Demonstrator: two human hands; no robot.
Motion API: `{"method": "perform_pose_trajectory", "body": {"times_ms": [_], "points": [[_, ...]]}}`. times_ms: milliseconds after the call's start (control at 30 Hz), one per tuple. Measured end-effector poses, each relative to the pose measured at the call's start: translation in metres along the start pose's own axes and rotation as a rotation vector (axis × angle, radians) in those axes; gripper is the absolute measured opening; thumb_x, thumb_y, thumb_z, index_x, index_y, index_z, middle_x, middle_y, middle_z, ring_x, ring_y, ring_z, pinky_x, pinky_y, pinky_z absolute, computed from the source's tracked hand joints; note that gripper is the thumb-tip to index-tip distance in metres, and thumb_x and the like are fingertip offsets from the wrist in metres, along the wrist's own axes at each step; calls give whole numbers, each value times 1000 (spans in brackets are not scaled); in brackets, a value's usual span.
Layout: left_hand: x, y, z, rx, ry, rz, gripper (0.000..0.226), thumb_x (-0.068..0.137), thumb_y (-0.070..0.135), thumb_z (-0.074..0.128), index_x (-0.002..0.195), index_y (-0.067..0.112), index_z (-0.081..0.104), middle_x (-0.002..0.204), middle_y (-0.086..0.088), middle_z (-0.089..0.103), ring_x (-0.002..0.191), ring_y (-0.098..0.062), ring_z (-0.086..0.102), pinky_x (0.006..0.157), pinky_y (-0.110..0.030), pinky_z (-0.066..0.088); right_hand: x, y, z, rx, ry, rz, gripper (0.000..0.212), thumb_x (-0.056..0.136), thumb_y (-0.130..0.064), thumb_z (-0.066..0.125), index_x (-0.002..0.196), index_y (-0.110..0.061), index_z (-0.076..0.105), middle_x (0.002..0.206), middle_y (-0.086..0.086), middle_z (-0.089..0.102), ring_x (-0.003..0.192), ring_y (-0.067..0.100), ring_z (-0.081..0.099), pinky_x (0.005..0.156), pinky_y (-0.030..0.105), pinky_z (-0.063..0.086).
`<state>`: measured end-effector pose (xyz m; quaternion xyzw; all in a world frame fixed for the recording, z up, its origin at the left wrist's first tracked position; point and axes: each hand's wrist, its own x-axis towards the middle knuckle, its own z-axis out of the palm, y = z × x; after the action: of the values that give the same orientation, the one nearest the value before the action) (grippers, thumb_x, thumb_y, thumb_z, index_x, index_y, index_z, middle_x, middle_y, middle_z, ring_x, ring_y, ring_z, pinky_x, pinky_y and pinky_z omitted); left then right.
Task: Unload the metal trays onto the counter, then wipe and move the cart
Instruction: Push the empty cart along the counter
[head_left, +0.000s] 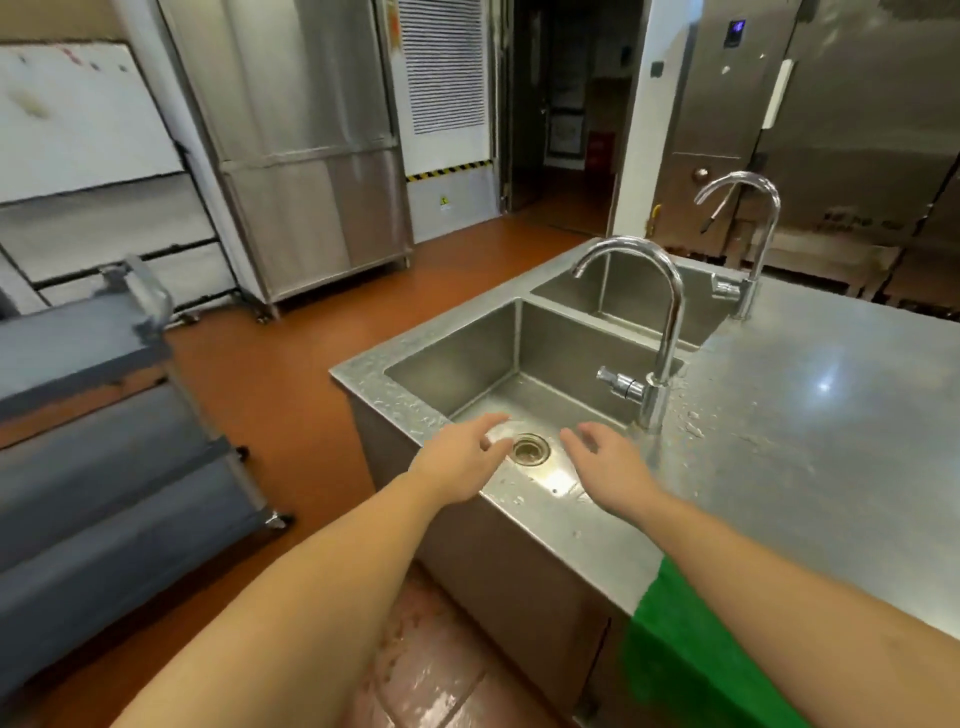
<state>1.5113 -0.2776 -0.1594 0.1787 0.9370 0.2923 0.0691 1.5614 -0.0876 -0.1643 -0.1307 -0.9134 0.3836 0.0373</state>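
Both hands, left (457, 460) & right (610, 467), open, empty over sink (457, 358); cart (104, 415) long axis runs near-to-far.

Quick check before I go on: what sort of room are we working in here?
Most likely a commercial kitchen or its wash-up area: a stainless double sink with two gooseneck taps, tall steel cabinets on castors, and a grey utility cart on the orange floor.

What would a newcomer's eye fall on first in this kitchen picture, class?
Two bare hands, the left hand and right hand, reach open over the near sink basin, either side of its drain. A curved chrome faucet rises just right of them. A bright green cloth hangs at the counter's near edge, and a grey cart stands far left.
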Motion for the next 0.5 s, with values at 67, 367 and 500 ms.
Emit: {"method": "perform_pose_trajectory", "body": {"times_ms": [67, 367, 500], "points": [[-21, -12, -11, 40, 11, -58, 48, 96, 49, 44, 142, 34, 41, 117, 4, 66, 106, -16, 61, 93, -32, 46, -8, -12, 8, 2, -58, -55, 46, 97, -44, 43, 124, -9, 57, 127, 7, 60, 115, 24, 54, 88, 28, 36], [-103, -66, -72, 87, 161, -245, 47, 98, 50, 38, 143, 35, 37, 123, 4, 64, 98, -15, 63, 87, -30, 53, -19, -84, 67, -9, -247, -214, 41, 96, -46, 41, 113, -16, 64, 114, 2, 65, 107, 22, 57, 82, 29, 37], [-128, -104, -107, -44, 325, -362, 48, 98, 49, 40, 144, 33, 38, 125, 2, 60, 98, -19, 63, 81, -28, 53, -27, -137, 106, 32, -321, -319, 46, 98, -45, 42, 124, -11, 60, 124, 4, 61, 118, 23, 54, 91, 30, 39]]}}
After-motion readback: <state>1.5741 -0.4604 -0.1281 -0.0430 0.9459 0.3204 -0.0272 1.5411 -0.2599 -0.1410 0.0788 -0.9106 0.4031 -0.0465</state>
